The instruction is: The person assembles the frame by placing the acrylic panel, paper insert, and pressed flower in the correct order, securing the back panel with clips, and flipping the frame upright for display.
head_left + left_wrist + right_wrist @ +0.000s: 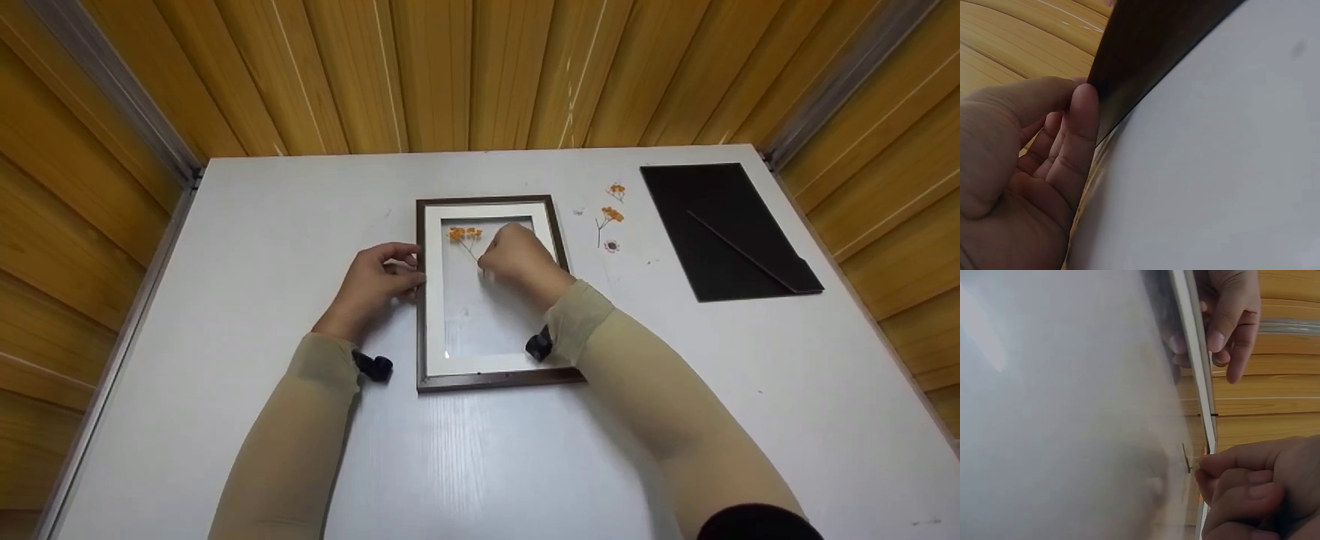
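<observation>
A picture frame [424,330] with a dark brown border and a white inner mat lies on the white table. Over its glass, my right hand [521,259] pinches the thin stem of a dried orange flower [463,235], whose blossoms lie at the upper left inside the mat. In the right wrist view a short bit of stem [1186,458] sticks out by the fingertips. Thumb and fingertips of my left hand [379,281] rest against the frame's left outer side. The left wrist view shows the same touch of the left hand [1044,146] on the dark edge.
Right of the frame lie two more dried orange sprigs [610,216] and a small round pinkish flower [612,246]. Farther right is a black backing board [720,225] with a stand flap. Wood-patterned walls [435,75] border the white table [247,247].
</observation>
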